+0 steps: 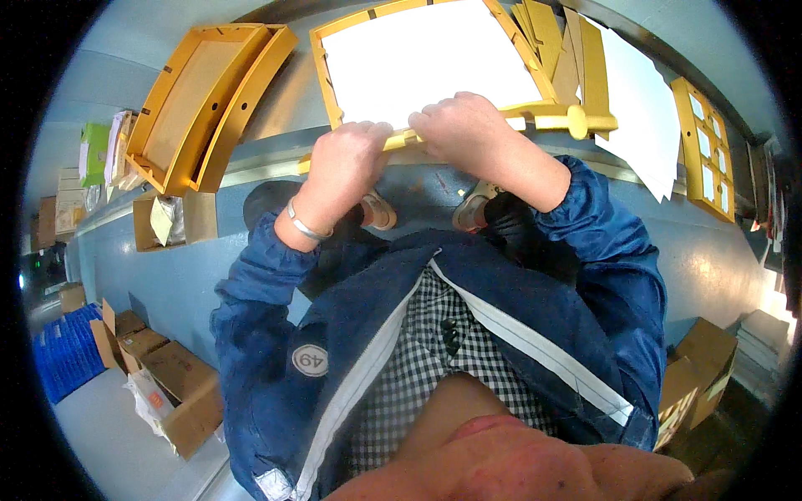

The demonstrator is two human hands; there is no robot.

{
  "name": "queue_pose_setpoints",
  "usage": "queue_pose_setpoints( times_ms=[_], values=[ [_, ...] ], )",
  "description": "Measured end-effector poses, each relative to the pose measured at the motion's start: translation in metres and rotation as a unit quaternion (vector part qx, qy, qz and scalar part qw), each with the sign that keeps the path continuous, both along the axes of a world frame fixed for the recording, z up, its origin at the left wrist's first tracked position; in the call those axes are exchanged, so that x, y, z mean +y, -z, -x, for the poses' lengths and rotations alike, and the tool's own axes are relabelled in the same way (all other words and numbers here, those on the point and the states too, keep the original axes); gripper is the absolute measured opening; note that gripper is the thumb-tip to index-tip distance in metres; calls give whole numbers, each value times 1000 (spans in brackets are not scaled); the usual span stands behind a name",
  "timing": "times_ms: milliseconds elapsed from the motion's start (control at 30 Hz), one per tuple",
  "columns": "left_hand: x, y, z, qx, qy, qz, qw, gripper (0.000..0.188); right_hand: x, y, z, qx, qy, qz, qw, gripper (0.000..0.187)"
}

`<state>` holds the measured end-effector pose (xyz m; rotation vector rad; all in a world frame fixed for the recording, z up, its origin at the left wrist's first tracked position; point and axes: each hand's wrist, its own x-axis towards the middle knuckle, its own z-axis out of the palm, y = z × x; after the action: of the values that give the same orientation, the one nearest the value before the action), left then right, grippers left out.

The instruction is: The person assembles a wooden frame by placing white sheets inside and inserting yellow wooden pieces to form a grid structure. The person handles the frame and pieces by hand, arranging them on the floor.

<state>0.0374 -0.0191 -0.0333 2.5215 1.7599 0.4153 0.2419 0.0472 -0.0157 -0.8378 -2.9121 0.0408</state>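
A yellow tray-like frame (322,71) lies in front of me, with a white sheet (426,63) filling its inside. Along its near side runs a yellow strip (401,140). My left hand (349,159) is closed on the strip left of the middle, a metal bracelet on its wrist. Close beside it, my right hand (468,129) grips the same strip, its fingers curled over the sheet's near edge. The fingertips of both hands are hidden. Right of my right hand lies a yellow tool with a rounded head (577,122), perhaps a mallet.
Two more yellow frames (200,100) lean together at the left. Yellow strips (595,75), white sheets (639,108) and a compartmented yellow frame (708,150) are at the right. Cardboard boxes (188,388) and a blue stack (71,355) stand at lower left; another carton (697,376) is at lower right.
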Motion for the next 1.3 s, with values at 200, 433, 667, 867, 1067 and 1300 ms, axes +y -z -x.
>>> queue_pose_setpoints(
  times_ms=[200, 433, 667, 867, 1067, 1300],
  values=[
    [-9, -10, 29, -74, -12, 39, 996, 19, 7, -8, -11, -33, 40, 48, 997, 11],
    [22, 28, 48, -14, -9, 145, 989, 20, 34, 24, 27, 178, -93, -112, 973, 34],
    [77, 46, 63, -82, -76, 148, 983, 27, 77, 51, 89, 125, -97, -11, 987, 25],
    [125, 68, 95, -130, -86, 104, 982, 31, 132, 91, 124, 180, -98, 16, 979, 20],
    [152, 121, 145, -168, -153, -107, 968, 72, 202, 149, 147, 132, -66, 0, 989, 19],
    [157, 139, 148, -421, -277, 206, 839, 55, 217, 177, 169, 110, -55, 11, 992, 16]
  ],
)
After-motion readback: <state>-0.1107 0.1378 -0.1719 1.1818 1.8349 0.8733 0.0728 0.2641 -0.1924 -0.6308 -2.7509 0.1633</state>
